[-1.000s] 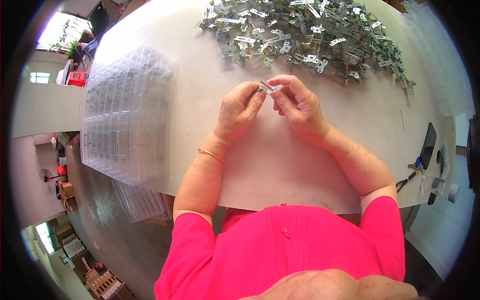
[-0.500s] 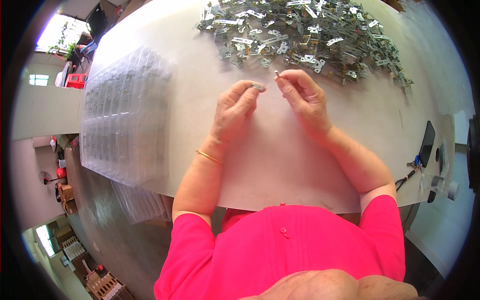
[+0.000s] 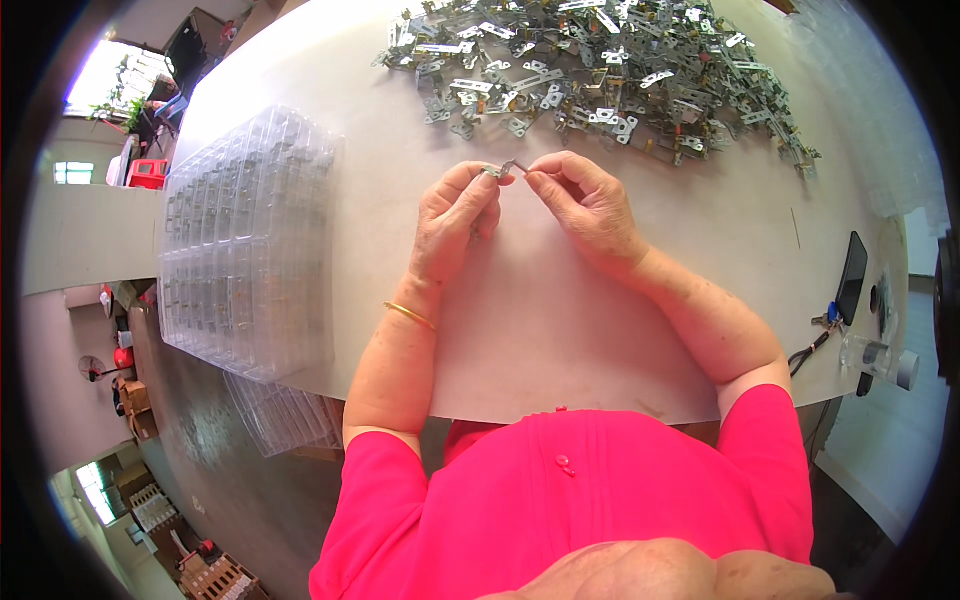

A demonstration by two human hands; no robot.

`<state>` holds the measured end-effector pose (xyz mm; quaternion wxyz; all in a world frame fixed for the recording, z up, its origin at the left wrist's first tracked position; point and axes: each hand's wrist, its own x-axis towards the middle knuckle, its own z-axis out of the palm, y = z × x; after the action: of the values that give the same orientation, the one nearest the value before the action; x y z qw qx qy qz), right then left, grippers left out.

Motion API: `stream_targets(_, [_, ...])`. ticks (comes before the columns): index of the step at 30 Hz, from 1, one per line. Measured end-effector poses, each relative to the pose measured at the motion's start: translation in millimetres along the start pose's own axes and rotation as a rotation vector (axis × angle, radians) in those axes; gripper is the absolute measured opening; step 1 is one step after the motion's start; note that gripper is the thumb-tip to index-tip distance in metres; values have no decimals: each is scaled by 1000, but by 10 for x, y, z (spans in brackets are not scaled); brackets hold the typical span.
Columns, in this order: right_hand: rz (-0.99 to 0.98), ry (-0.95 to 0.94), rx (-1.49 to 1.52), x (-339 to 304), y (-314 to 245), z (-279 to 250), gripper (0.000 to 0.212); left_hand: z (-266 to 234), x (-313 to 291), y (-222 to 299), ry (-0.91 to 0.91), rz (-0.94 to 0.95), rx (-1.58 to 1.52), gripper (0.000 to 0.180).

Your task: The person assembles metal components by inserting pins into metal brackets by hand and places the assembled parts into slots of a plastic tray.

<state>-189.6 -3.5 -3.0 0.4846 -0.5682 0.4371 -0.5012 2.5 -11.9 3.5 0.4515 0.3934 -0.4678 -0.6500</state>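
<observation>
My left hand (image 3: 457,215) pinches a small metal bracket (image 3: 491,172) between thumb and fingertips. Close by on its right, my right hand (image 3: 588,207) is closed on a thin metal piece (image 3: 519,165), whose tip reaches toward the bracket. The two parts meet or nearly meet; whether they touch I cannot tell. Both hands are raised over the pale table (image 3: 560,330), just short of a large heap of flat silver metal brackets (image 3: 600,75) with holes and bits of yellow.
Clear plastic trays (image 3: 245,240) with small metal parts are stacked at the left, and more clear trays (image 3: 285,415) lie below the table edge. At the right are a phone (image 3: 852,278), keys (image 3: 830,316) and a clear bottle (image 3: 878,360). A thin stick (image 3: 796,228) lies nearby.
My right hand has moved left, bringing its thin metal piece up to the bracket in my left hand. The left hand has shifted slightly left.
</observation>
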Motion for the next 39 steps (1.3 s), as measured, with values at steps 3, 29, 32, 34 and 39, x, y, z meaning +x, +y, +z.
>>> stream_targets(3, [12, 5, -49, -6, -14, -8, 10, 1, -6, -5, 3, 39, 92, 23])
stream_targets(29, [-137, -43, 127, 42, 133, -5, 12, 148, -28, -32, -91, 492, 828, 11])
stream_targets(32, [-234, 20, 167, 64, 117, 7, 11, 171, -54, -17, 42, 510, 800, 7])
stream_targets(34, [19, -80, 253, 44, 49, -3, 10, 134, -34, -47, 78, 519, 805, 7])
stream_targets(39, [72, -122, 185, 25, 42, -28, 11, 132, -13, -28, 69, 553, 843, 10])
